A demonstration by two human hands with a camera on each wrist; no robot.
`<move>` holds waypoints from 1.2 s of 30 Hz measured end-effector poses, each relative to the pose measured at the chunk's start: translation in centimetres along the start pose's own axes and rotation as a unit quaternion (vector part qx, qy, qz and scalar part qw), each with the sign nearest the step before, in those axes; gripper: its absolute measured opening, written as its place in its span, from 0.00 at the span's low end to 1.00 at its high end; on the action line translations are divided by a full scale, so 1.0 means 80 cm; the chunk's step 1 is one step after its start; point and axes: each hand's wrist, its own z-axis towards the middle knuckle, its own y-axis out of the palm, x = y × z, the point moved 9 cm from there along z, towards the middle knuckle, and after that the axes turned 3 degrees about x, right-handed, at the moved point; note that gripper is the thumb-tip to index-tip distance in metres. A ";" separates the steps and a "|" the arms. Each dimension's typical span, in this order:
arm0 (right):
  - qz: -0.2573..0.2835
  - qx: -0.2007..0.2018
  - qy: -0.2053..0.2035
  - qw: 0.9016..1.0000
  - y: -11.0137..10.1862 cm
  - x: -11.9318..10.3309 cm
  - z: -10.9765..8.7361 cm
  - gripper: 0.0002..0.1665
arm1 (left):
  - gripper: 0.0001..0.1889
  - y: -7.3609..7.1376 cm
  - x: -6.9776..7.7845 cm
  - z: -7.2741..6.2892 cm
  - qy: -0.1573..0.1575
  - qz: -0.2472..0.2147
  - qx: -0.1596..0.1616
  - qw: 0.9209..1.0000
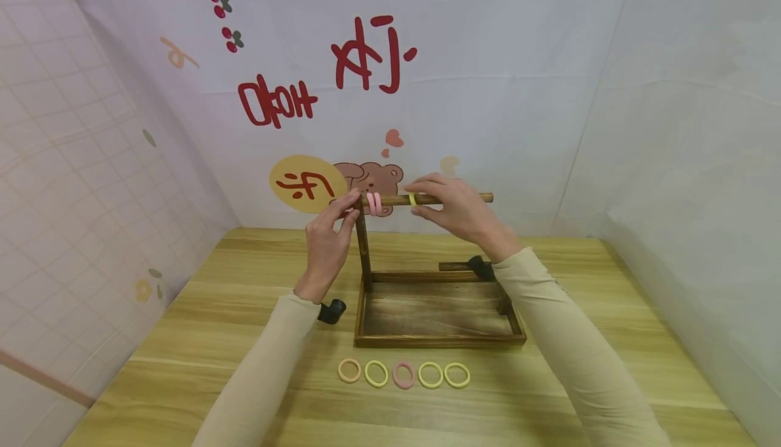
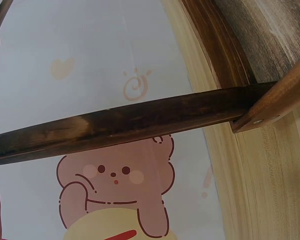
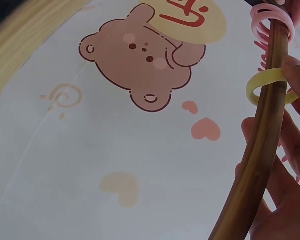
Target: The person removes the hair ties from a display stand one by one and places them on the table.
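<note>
A brown wooden stand has an upright post (image 1: 363,247) at its left, with a horizontal rod (image 1: 393,200) running right from the top. My left hand (image 1: 325,240) grips the corner where post and rod meet, thumb and fingertips on either side. Pink rings (image 1: 374,203) hang on the rod close to that corner. Farther right, a yellow ring (image 3: 266,80) encircles the rod, and my right hand (image 1: 459,211) pinches it. In the right wrist view a fingertip touches this ring, while the other fingers spread behind the rod. The left wrist view mostly shows the dark post (image 2: 140,120).
In front of the stand's tray base (image 1: 439,342) lies a row of rings: an orange ring (image 1: 350,371), a pink ring (image 1: 404,375) and several yellow ones (image 1: 457,375). A short wooden piece (image 1: 454,266) shows behind the tray. A printed cloth (image 1: 506,114) hangs behind the table.
</note>
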 end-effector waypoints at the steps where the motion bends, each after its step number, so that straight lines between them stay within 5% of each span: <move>1: 0.000 -0.001 0.002 1.000 0.000 0.001 0.000 0.26 | 0.17 0.000 0.000 0.000 0.000 -0.001 0.001 1.000; 36: -0.026 0.009 0.035 0.999 -0.017 0.015 -0.019 0.28 | 0.17 -0.001 0.002 0.001 -0.004 0.005 0.003 1.000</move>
